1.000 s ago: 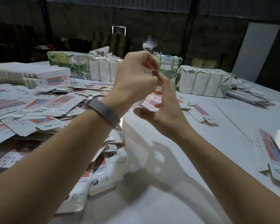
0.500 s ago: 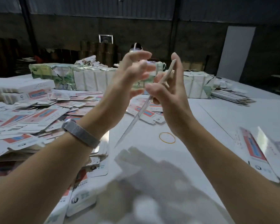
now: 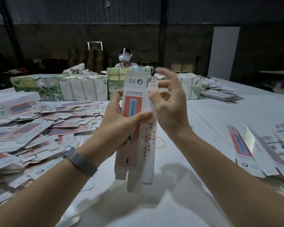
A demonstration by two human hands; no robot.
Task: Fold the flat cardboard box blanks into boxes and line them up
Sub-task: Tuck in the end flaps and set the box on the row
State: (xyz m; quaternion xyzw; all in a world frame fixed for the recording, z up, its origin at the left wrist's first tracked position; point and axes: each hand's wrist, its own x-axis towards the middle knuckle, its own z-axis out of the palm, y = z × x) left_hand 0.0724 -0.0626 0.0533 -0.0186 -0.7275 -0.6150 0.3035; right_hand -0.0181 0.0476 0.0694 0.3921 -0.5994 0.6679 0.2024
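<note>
The left hand (image 3: 120,118) grips a long, narrow box blank (image 3: 134,128) upright above the white table (image 3: 203,122), thumb pressed across its printed face. The thin, glossy white card shows a red panel with a blue stripe, a round logo near the top flap and columns of small red characters too blurred to read. The right hand (image 3: 169,108) touches the blank's right edge with its thumb, fingers spread and loosely curved. Flat blanks (image 3: 39,128) lie heaped at left, a yellow rubber band (image 3: 161,142) behind

Bare table (image 3: 195,161) betw. blank pile (image 3: 31,136) left & boxes (image 3: 261,145) right.
</note>
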